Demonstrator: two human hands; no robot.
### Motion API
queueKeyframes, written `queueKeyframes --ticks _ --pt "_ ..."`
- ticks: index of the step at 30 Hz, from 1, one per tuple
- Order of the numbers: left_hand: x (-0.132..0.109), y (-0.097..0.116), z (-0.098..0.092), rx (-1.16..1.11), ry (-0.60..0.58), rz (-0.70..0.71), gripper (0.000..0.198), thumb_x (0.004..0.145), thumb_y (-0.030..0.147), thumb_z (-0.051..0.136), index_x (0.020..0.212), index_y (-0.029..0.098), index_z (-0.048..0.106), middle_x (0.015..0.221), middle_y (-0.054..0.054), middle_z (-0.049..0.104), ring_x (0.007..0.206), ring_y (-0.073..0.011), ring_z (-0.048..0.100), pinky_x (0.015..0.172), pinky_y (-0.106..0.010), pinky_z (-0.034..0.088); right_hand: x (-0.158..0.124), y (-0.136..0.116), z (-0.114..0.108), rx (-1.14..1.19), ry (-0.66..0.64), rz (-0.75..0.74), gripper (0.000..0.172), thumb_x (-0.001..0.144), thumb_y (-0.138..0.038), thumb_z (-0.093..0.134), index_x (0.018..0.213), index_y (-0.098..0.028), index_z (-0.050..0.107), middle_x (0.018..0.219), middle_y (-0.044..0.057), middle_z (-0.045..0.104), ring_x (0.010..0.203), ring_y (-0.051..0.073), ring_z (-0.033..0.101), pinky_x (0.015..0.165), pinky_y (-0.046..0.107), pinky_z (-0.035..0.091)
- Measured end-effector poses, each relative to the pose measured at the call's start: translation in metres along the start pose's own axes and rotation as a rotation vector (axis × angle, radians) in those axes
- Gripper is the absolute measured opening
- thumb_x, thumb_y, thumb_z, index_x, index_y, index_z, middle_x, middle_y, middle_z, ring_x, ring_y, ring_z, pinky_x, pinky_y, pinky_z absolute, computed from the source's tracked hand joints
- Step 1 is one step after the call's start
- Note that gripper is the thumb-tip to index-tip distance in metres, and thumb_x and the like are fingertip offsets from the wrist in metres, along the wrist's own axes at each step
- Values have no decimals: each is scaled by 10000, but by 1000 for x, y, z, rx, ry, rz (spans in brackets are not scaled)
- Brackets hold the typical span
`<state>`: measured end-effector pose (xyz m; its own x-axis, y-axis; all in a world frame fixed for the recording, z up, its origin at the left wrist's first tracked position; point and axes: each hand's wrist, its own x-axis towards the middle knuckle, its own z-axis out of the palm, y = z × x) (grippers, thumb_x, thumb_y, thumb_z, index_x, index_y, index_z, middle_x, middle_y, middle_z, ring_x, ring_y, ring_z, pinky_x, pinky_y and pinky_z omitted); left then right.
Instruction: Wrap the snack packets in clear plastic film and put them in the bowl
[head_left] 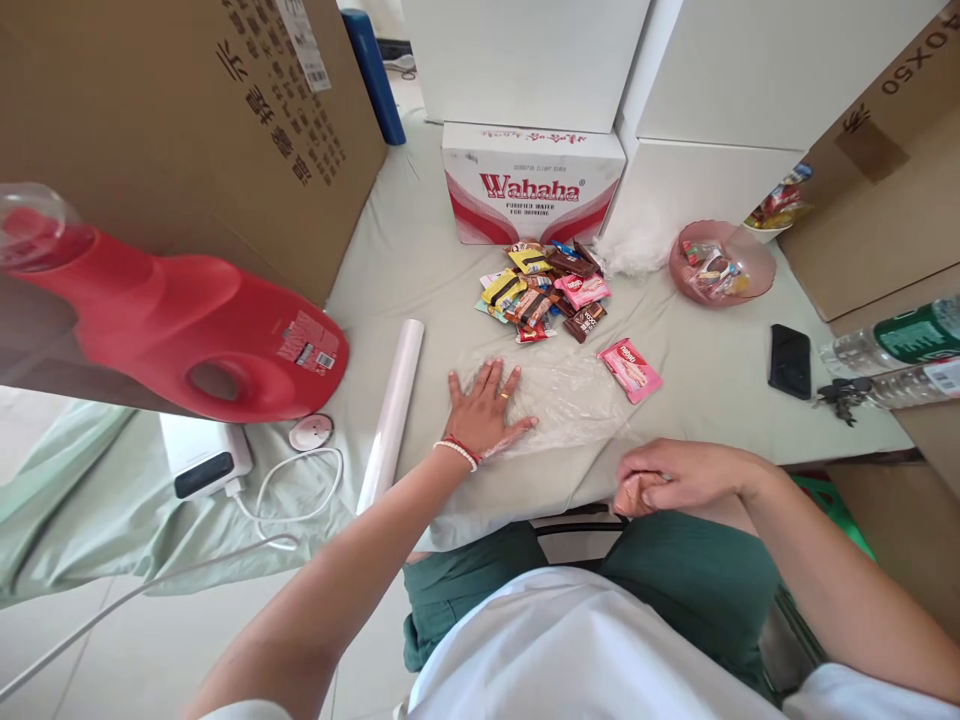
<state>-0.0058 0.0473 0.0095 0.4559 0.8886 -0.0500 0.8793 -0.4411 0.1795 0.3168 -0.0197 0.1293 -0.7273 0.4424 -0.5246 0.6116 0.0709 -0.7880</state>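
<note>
My left hand [484,412] lies flat with fingers spread on the left part of a clear plastic bag [574,395], which is spread on the cloth-covered table. A pink wafer packet [630,370] rests at the bag's right end, apart from both hands. Close to the table's front edge, my right hand [664,478] is closed with its fingers curled in; whatever they may hold is hidden. Beyond the bag is a pile of wrapped snacks [544,290] in yellow, brown, pink and red.
A white roll [394,410] and a tilted red jug [225,330] are on the left, near a power bank [202,455] with a cable. A Wahaha box [534,185] stands behind the snacks. Rightward are a pink bowl [721,265], a phone [790,362] and plastic bottles [911,340].
</note>
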Motion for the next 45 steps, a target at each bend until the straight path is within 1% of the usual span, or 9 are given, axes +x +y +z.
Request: queueKeyframes --ticks 5,9,13,17,27,32,36,41,45 --pt "-4 1 -6 7 -43 53 1015 895 832 507 1697 276 224 1780 -184 79 1637 -442 133 1188 -840 72 -28 7 -19 103 485 -41 465 997 -498 577 1336 -206 702 1327 117 703 1227 257 635 1066 383 501" --pt "-9 9 -8 17 -63 66 1073 856 853 547 1699 278 216 1780 -189 75 1641 -452 101 1190 -836 82 18 2 -48 228 817 -29 463 945 -550 645 1269 -231 732 1304 103 704 1199 279 638 1003 415 553" --pt "-10 14 -5 34 -79 34 1133 835 858 563 1704 229 198 1771 -227 69 1635 -459 123 1199 -828 54 99 -1 -61 453 787 -114 428 870 -532 722 1128 -190 716 1085 73 735 960 218 681 817 357 609" --pt "-9 13 -2 16 -80 9 1156 852 844 538 1708 168 153 1762 -260 64 1630 -457 154 1211 -813 40 141 2 -51 520 488 -134 447 825 -537 773 1076 -177 683 1006 40 706 920 187 665 776 331 611" --pt "-11 9 -1 -30 -71 26 1172 860 857 525 1703 137 145 1763 -239 110 1639 -415 145 1235 -775 -40 25 41 -28 325 -207 110 520 904 -612 710 1131 -147 757 1005 71 733 898 181 689 792 274 573" --pt "-12 8 1 -25 -74 46 1238 817 902 532 1706 145 122 1767 -241 59 1640 -432 123 1222 -790 -50 6 18 -53 261 37 29 557 939 -626 659 1177 -135 774 1089 98 743 992 206 677 880 296 538" --pt "-10 7 1 -25 -90 46 1270 780 908 576 1710 169 126 1770 -240 26 1636 -468 104 1219 -797 -26 47 6 -73 205 320 25 605 903 -666 665 1221 -162 772 1098 75 759 966 224 670 856 319 516" --pt "-12 -3 2 -75 -82 70 1326 778 875 618 1707 114 54 1760 -277 18 1637 -479 73 1215 -793 -67 118 14 -56 -23 228 11 369 955 -426 642 1196 -181 776 1101 64 771 997 226 681 902 321 506" --pt "-33 -15 2 -120 39 133 1242 836 781 640 1705 109 61 1754 -283 95 1639 -463 100 1228 -751 -123 122 14 -35 -347 571 19 305 953 -322 663 1198 -163 751 1171 130 716 1046 257 652 927 360 489"
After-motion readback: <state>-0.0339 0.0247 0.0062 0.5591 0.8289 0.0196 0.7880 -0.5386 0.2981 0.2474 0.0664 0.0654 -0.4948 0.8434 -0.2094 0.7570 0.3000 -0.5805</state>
